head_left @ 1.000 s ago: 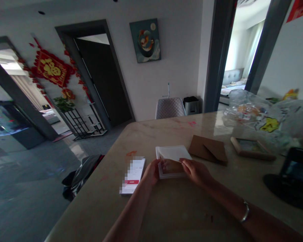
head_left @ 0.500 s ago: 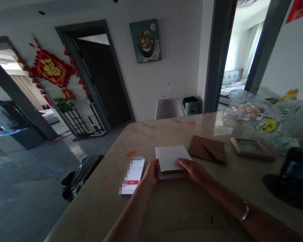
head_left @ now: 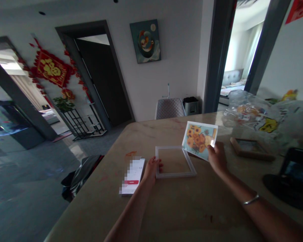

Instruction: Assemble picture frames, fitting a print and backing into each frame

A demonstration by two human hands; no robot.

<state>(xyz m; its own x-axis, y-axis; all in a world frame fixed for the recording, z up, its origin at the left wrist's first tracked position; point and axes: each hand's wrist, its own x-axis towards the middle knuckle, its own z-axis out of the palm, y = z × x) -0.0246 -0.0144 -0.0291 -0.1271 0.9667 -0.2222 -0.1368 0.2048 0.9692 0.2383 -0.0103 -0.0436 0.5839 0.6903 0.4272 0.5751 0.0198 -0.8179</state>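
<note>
The right hand (head_left: 217, 158) has its fingers (head_left: 212, 148) pinched shut on the low corner of a sunflower picture card (head_left: 199, 140). It holds the card up at a tilt, just right of the clear square frame (head_left: 171, 147). Half a second ago both hands lay on a white stack and no sunflowers showed, but now the bright picture side is up. The left hand (head_left: 153, 171) has its fingers (head_left: 158, 163) curled on the left edge of the frame, touching it.

The frame lies flat on the worktop (head_left: 192, 208). Tan shows inside its rim, but I cannot tell if that is a back board or the worktop.

Left of the frame is a phone (head_left: 132, 176) with a blurred screen. Right of the frame, past the card, a wooden picture frame (head_left: 251, 148) lies flat. Behind that is a see-through plastic bag (head_left: 252, 114) with bright packets in it. A silver bangle (head_left: 251, 200) sits on the right arm
</note>
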